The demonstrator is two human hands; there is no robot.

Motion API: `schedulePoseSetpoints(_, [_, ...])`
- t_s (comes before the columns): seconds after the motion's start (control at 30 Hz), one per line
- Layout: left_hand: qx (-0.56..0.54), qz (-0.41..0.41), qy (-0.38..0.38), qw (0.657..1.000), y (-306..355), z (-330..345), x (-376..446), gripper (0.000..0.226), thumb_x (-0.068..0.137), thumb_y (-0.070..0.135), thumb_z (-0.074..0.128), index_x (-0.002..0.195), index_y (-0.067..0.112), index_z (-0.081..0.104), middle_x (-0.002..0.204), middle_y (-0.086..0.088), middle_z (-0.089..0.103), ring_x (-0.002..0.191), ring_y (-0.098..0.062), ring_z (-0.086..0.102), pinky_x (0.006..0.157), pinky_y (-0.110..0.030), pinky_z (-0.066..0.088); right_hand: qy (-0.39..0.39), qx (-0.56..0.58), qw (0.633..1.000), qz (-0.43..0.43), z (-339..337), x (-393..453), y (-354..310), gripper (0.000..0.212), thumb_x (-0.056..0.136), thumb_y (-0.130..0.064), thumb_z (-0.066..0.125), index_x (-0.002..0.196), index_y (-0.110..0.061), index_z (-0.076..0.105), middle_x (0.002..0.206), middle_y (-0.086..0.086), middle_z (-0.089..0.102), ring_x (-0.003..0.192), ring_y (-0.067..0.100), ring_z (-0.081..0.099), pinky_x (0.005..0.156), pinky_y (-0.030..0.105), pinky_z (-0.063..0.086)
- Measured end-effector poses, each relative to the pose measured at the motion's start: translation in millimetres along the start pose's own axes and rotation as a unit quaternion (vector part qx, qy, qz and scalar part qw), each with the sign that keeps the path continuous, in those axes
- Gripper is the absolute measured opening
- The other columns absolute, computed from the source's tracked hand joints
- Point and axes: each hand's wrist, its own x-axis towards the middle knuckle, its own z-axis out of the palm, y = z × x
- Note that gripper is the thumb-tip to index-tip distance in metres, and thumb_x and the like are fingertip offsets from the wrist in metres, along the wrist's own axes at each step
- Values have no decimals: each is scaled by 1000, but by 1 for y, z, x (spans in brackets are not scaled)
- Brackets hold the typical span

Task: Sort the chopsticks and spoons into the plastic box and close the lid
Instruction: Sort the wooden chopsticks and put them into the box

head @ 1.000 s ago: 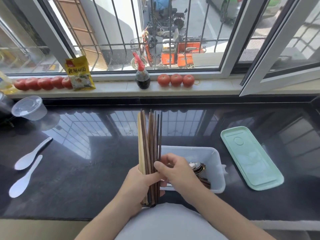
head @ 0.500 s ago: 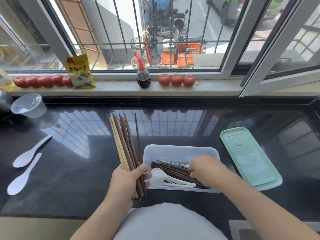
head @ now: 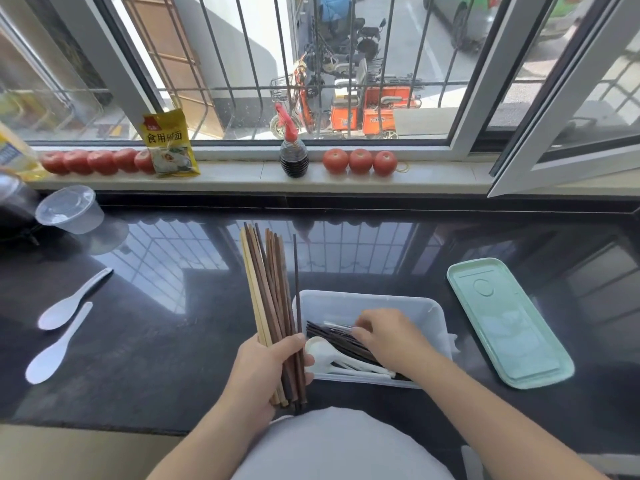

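Place: a home kitchen, at a counter under a window.
Counter: glossy black stone worktop (head: 145, 341), reflecting the window bars.
Windowsill: rows of tomatoes (head: 360, 161), a dark sauce bottle (head: 294, 157) and a yellow food packet (head: 169, 144).
Tableware: chopsticks (head: 270, 289), white spoons (head: 65, 306), a plastic box (head: 398, 304) and a clear tub (head: 69, 209).
Outside: barred window (head: 311, 64) facing a street with parked scooters (head: 346, 109).
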Motion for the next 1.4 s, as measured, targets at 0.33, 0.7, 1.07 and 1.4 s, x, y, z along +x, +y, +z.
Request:
schedulePoseSetpoints(0.33, [68, 44, -72, 994, 6, 13, -10, 10, 89, 0, 73, 98, 0, 69, 80, -18, 71, 72, -28, 72, 67, -49, 62, 30, 485, 874, 21, -10, -49, -62, 16, 99, -19, 63, 87, -11, 72, 67, -6, 65, 68, 10, 60, 71, 29, 53])
schedulePoseSetpoints(0.7, [-26, 54, 75, 995, -1, -9, 5, 13, 92, 8, 72, 102, 8, 63, 71, -9, 74, 69, -26, 74, 48, -35, 55, -38, -172, 984, -35, -30, -15, 16, 21, 98, -35, 58, 87, -19, 68, 87, 2, 69, 84, 26, 60, 69, 34, 47])
schedulePoseSetpoints(1.07, [-7, 46, 41, 998, -2, -3, -1, 15, 92, 2, 70, 106, 3, 63, 87, -18, 78, 68, -28, 71, 59, -36, 58, -60, -230, 971, -7, 21, 18, 16, 18, 97, -27, 57, 83, -15, 54, 94, 8, 59, 84, 30, 53, 70, 34, 49])
schedulePoseSetpoints(1.4, [31, 49, -95, 994, 3, 11, -7, 16, 93, 1, 66, 108, 1, 68, 90, -21, 76, 66, -25, 70, 59, -34, 56, -44, 469, 882, -8, -9, -43, -60, 14, 100, -21, 60, 100, -21, 74, 81, -7, 73, 69, 8, 63, 67, 27, 52])
